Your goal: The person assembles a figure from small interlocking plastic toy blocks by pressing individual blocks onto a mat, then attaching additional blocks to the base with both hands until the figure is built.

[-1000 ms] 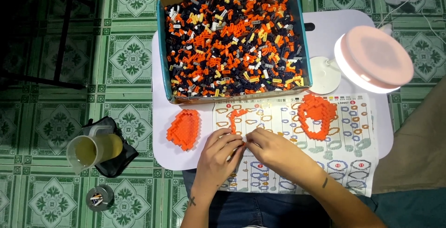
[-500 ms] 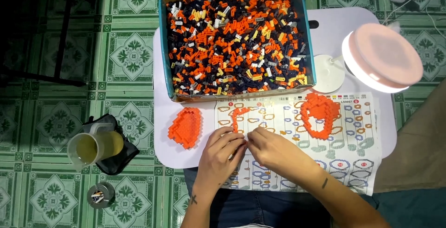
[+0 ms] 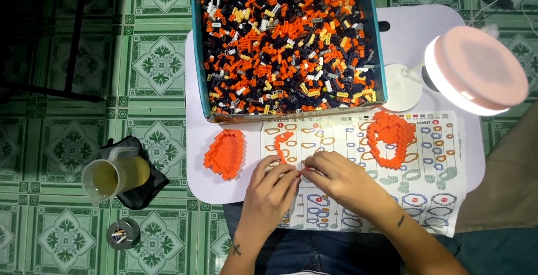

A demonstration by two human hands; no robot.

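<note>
1. Near the front edge of the small white table (image 3: 392, 39), both hands meet over the printed instruction sheet (image 3: 426, 196), as they did a second ago; nothing has shifted but the camera.
2. Left hand (image 3: 273, 188) and right hand (image 3: 342, 179) have fingertips pinched together on something tiny; the piece itself is too small to make out.
3. Orange brick pieces stay put: a filled shape (image 3: 225, 153) by the left edge, a short strip (image 3: 282, 143) just beyond the fingertips, a ring (image 3: 390, 137) towards the right.
4. Brick box (image 3: 291, 45) sits at the back edge, untouched.
</note>
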